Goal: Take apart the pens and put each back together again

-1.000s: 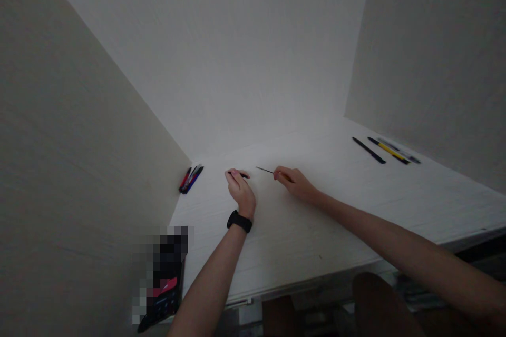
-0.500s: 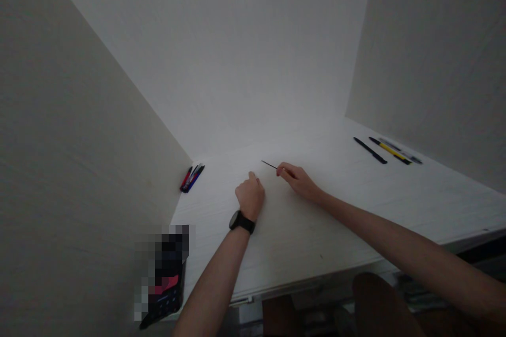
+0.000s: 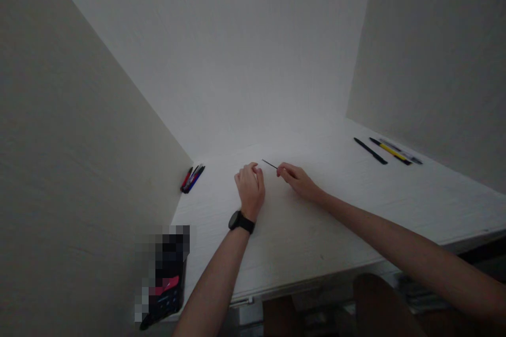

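My right hand (image 3: 298,179) pinches one end of a thin dark pen refill (image 3: 269,164) between thumb and fingers. Its free end points up and left, just above the white table. Beside that free end is my left hand (image 3: 250,187), fingers loosely bent and thumb apart, with nothing visible in it. It does not seem to touch the refill, and its palm side is partly hidden. A black watch (image 3: 241,221) is on the left wrist.
Several pens (image 3: 192,179) in red, blue and black lie at the table's left edge. On the right lie a black pen (image 3: 370,150), a yellow-black pen (image 3: 390,151) and a clear pen (image 3: 401,151). A dark, partly blurred object (image 3: 168,279) sits front left. Walls enclose the table (image 3: 292,242).
My left hand's fingers have loosened from a pointing shape and reach nearer the refill's free end. My right hand and the refill have barely moved.
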The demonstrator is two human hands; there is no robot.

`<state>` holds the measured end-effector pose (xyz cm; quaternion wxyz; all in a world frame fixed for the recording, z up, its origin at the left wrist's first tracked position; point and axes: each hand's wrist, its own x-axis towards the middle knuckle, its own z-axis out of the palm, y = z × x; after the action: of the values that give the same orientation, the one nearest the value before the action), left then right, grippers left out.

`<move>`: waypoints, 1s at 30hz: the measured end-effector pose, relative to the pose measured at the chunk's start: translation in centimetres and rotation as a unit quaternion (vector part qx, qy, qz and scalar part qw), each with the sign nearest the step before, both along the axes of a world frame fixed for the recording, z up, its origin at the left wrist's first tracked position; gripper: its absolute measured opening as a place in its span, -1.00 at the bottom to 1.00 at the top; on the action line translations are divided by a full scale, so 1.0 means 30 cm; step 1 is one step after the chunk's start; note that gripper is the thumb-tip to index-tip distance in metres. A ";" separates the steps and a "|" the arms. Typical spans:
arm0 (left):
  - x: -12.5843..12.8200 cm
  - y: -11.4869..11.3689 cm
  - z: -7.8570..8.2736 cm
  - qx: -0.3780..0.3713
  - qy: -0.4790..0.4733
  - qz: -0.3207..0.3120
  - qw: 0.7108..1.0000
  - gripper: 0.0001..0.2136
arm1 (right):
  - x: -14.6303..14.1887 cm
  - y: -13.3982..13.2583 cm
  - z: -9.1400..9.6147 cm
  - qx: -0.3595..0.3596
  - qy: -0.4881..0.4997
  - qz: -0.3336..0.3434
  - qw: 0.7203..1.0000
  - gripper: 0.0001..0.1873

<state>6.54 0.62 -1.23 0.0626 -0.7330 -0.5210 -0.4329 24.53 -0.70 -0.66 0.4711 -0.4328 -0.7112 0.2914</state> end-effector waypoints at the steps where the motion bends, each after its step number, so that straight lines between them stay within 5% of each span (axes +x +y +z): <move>1: -0.001 0.001 0.000 0.017 -0.028 -0.027 0.999 -0.69 | -0.002 -0.002 0.000 -0.004 -0.007 0.010 1.000 -0.66; 9: -0.009 0.001 -0.011 0.051 -0.060 -0.084 0.993 -0.73 | -0.015 -0.008 -0.010 -0.007 -0.056 0.060 0.997 -0.73; 16: -0.032 0.032 -0.017 0.058 -0.195 0.017 0.979 -0.78 | 0.002 0.000 -0.010 -0.011 -0.057 -0.002 0.998 -0.73; 21: -0.017 0.027 -0.015 -0.056 0.015 -0.002 0.998 -0.82 | 0.010 0.012 -0.003 -0.005 -0.033 -0.042 0.999 -0.69; 25: -0.005 0.009 -0.013 -0.133 0.189 0.003 0.973 -0.78 | 0.011 0.019 -0.004 0.004 -0.027 -0.044 0.999 -0.68; 30: -0.001 0.002 -0.007 -0.160 0.273 0.013 0.948 -0.83 | 0.010 0.027 -0.013 0.004 -0.030 -0.044 0.999 -0.69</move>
<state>6.52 0.69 -1.45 0.0899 -0.8169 -0.5556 -0.1260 24.84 0.12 -1.06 0.4631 -0.4704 -0.7067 0.2546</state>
